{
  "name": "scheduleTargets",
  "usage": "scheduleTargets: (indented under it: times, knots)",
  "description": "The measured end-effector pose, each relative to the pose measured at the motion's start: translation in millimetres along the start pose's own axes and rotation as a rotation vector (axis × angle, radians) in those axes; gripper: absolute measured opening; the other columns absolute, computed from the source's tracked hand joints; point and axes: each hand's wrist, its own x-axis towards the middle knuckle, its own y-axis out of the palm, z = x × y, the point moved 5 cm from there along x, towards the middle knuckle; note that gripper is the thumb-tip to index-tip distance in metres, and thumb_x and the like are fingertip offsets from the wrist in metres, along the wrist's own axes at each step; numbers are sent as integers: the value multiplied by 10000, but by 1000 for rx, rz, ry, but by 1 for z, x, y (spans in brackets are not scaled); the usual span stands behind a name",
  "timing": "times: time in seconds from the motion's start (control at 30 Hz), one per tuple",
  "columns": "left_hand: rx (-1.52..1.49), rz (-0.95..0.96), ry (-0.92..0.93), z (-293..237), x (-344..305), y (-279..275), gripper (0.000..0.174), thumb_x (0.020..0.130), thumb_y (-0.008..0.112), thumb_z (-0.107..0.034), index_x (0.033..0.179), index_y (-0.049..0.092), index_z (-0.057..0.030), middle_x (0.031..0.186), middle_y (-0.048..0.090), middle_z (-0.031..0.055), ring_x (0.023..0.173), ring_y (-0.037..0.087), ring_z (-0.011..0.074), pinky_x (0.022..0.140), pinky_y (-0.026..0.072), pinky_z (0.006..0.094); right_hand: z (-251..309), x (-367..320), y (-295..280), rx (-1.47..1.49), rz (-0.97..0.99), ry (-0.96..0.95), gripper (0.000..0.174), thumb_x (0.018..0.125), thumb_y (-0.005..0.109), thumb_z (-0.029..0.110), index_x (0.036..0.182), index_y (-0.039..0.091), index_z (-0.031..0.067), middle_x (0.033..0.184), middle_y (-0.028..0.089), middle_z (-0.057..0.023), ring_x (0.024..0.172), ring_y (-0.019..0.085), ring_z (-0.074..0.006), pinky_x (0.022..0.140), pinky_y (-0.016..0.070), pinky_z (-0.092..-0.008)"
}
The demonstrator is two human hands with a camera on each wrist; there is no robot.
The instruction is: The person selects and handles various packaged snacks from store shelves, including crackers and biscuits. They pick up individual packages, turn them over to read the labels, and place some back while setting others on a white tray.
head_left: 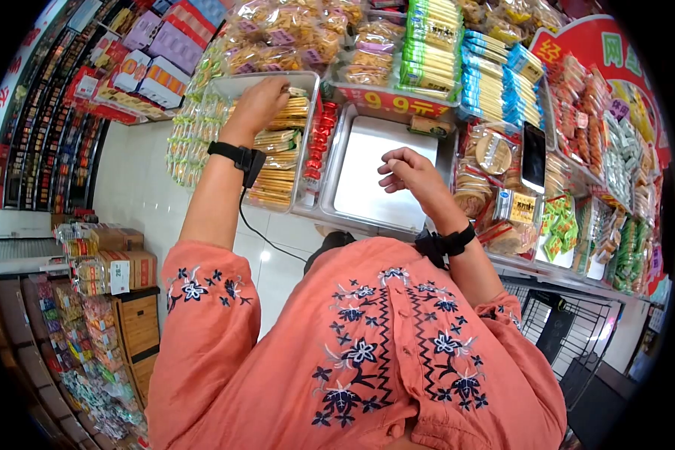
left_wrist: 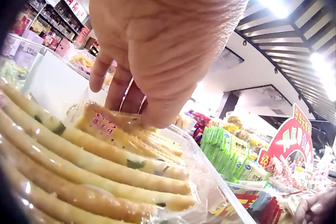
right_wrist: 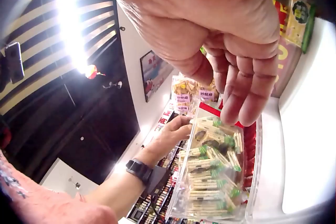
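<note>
My left hand (head_left: 261, 106) reaches over the far part of a clear plastic bin (head_left: 313, 112) filled with wrapped stick biscuits (head_left: 271, 187). In the left wrist view its fingers and thumb grip the top edge of a biscuit pack (left_wrist: 113, 129) with pink lettering; the fingertips are hidden behind it. Long sticks in clear wrap (left_wrist: 79, 161) lie in front of that pack. Loosely bent, my right hand (head_left: 416, 176) hovers above a white-bottomed tray (head_left: 375, 187) and holds nothing. One small pack (head_left: 430, 126) lies at the tray's far end.
Red-wrapped packets (head_left: 321, 139) fill the narrow gap between bin and tray. Behind stand green packs (head_left: 431, 45) and blue packs (head_left: 481, 75). On the right, a phone (head_left: 533, 156) rests over bagged round biscuits (head_left: 493, 154). A cable (head_left: 266, 238) hangs from the left wrist.
</note>
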Motion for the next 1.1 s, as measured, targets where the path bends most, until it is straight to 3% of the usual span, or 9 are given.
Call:
scheduleTargets:
  times: [0.1, 0.2, 0.3, 0.5, 0.53, 0.63, 0.83, 1.1]
  knots:
    - [85, 52, 36, 4, 7, 3, 305, 942, 602, -183, 1216, 617, -49, 1125, 659, 199, 1022, 629, 427, 872, 513, 479, -1, -1, 0, -9, 12, 2, 292, 1008, 535, 192, 1213, 567, -13, 1060, 663, -128, 871, 689, -198, 747, 574, -310]
    - [127, 80, -6, 11, 12, 9, 303, 941, 596, -188, 1204, 619, -41, 1108, 663, 198, 1018, 631, 426, 878, 509, 486, -1, -3, 0, -12, 20, 0, 294, 1008, 535, 195, 1212, 566, -15, 1060, 663, -126, 874, 689, -196, 751, 573, -311]
    - [79, 32, -49, 10, 14, 8, 259, 916, 574, -181, 1109, 643, -22, 1047, 666, 214, 961, 633, 437, 841, 508, 509, 1, -5, -3, -3, 13, -10, 293, 1008, 534, 195, 1211, 567, -14, 1056, 663, -124, 872, 688, -194, 748, 573, -310]
    - [-24, -199, -40, 12, 6, -25, 258, 904, 609, -181, 1099, 635, -15, 1040, 671, 214, 960, 642, 424, 830, 508, 488, 1, -6, -7, 7, -5, -10, 284, 1007, 535, 189, 1207, 572, -9, 1044, 664, -120, 859, 689, -191, 731, 574, -306]
    - [-16, -212, -68, 16, 4, -29, 265, 916, 670, -165, 1124, 593, -20, 1044, 680, 182, 991, 677, 338, 867, 525, 403, 0, -5, -7, 10, -5, -8, 282, 1007, 535, 188, 1206, 572, -8, 1042, 664, -119, 857, 689, -191, 728, 574, -305]
    - [-89, -177, -155, 23, 2, -30, 264, 929, 664, -177, 1128, 581, -25, 1027, 689, 179, 968, 687, 333, 850, 533, 400, 0, 0, -4, 16, 19, -15, 280, 1005, 538, 185, 1204, 573, -7, 1037, 669, -117, 852, 694, -191, 729, 575, -307]
    - [-10, -6, -131, -7, 1, -11, 273, 907, 674, -150, 1133, 577, -32, 985, 701, 176, 935, 693, 350, 828, 543, 411, 0, 5, 7, -6, 60, 13, 279, 1002, 540, 186, 1202, 575, -5, 1040, 677, -116, 847, 701, -193, 729, 576, -313]
    - [-28, 17, 56, -15, 3, -2, 257, 903, 658, -231, 1071, 614, -42, 1055, 666, 179, 983, 633, 398, 835, 505, 476, 0, 3, -1, 5, 35, 16, 280, 999, 541, 189, 1194, 577, -8, 1032, 672, -114, 846, 696, -189, 729, 573, -310]
